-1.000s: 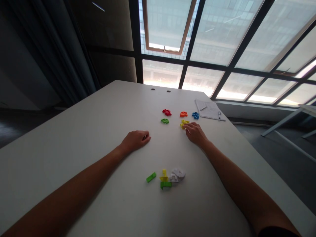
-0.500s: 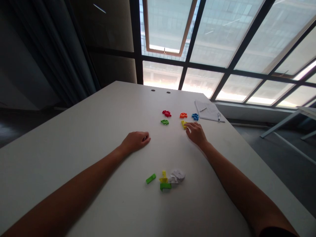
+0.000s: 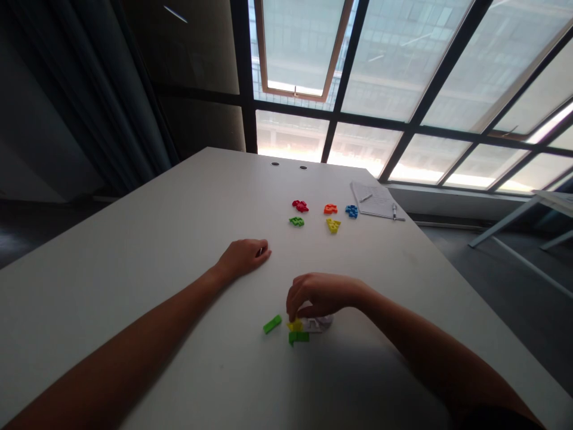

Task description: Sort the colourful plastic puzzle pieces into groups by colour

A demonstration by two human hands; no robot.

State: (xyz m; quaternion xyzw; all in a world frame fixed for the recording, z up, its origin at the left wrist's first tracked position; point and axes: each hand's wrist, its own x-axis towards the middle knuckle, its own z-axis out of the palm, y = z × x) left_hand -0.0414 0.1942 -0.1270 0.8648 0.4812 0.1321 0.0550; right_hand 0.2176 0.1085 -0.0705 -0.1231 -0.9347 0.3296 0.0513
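My right hand [image 3: 320, 294] hovers over a small cluster of plastic puzzle pieces near me, fingers curled down and pinching a yellow piece [image 3: 294, 325]. Touching that piece are a green piece [image 3: 299, 338] and some white pieces [image 3: 319, 324], partly hidden under the hand. A green bar [image 3: 272, 323] lies just left of them. My left hand [image 3: 244, 257] rests on the white table [image 3: 156, 251], fingers loosely curled in; whatever is inside them is hidden.
Farther out lie single pieces: red [image 3: 300, 206], green [image 3: 296, 221], orange [image 3: 330, 209], blue [image 3: 351, 211] and yellow [image 3: 333, 225]. A sheet of paper [image 3: 373, 200] with a pen [image 3: 394, 210] sits at the far right edge. Large windows stand behind the table.
My right hand has let go of the far yellow piece and drawn back toward me, coming down on the near cluster. The left hand has stayed put.
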